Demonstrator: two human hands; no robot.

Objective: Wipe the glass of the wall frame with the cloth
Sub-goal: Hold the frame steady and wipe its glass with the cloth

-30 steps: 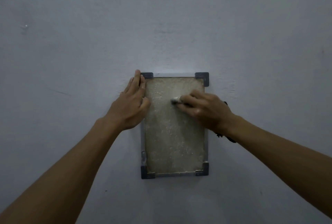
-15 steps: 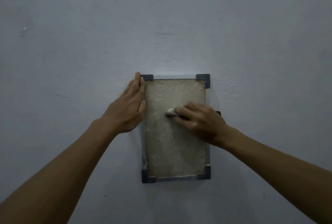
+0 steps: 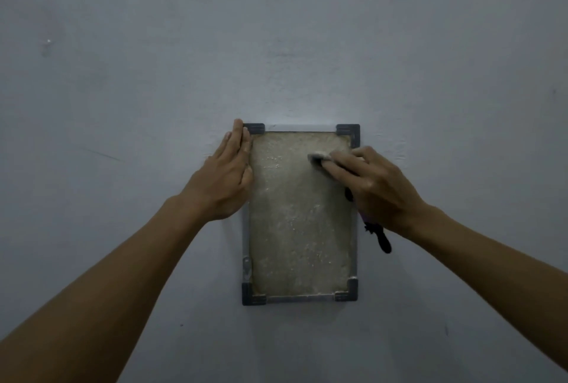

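- The right hand [image 3: 373, 184] presses a small pale cloth [image 3: 319, 157] under its curled fingertips against the upper right of the glass [image 3: 299, 222].
- Left of the cloth, the left hand [image 3: 227, 179] lies flat with straight fingers along the frame [image 3: 246, 235]'s left edge.
- A dark strap [image 3: 382, 236] hangs below the right wrist.
- The frame is on a grey wall [image 3: 153, 75].

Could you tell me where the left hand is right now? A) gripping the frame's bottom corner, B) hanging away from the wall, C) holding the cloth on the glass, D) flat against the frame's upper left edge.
D: the left hand lies with straight fingers along the upper left edge of the frame.
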